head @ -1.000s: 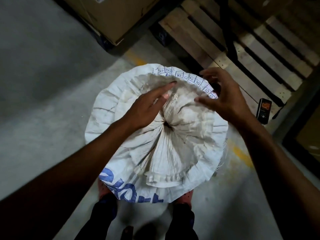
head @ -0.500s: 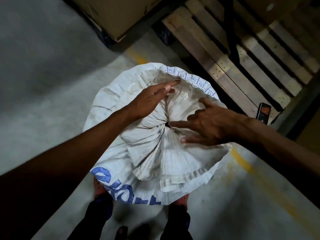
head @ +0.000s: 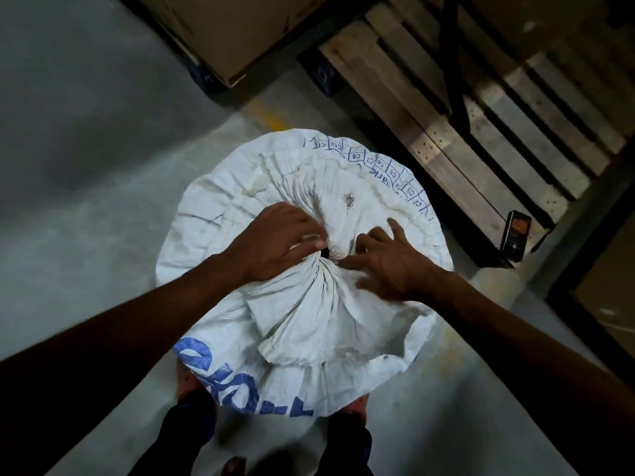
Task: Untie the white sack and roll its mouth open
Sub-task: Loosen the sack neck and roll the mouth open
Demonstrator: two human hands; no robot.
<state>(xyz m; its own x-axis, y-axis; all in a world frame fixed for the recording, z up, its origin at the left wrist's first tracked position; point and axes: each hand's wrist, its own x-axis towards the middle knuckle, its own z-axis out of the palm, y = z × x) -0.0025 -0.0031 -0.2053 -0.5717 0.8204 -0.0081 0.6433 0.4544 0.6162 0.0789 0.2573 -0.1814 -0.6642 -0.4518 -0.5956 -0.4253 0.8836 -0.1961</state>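
A full white woven sack (head: 220,214) with blue print stands upright on the floor between my feet. Its mouth fabric is gathered into pleats that meet at a small dark hole (head: 324,253) in the middle. My left hand (head: 275,238) lies on the pleats left of the hole, fingers curled and pinching the gathered fabric at its edge. My right hand (head: 388,259) rests on the pleats right of the hole, fingers spread and pressing the cloth. No tie or string is visible.
A wooden pallet (head: 481,108) lies at the back right, with a dark phone (head: 515,235) at its near corner. A cardboard box (head: 233,32) on a dark base stands at the back. Grey concrete floor (head: 86,149) with a yellow line surrounds the sack.
Both hands have moved inward to the centre of the gathered mouth. My left hand drew back from the far rim and curled onto the pleats; the right hand slid closer to the hole.
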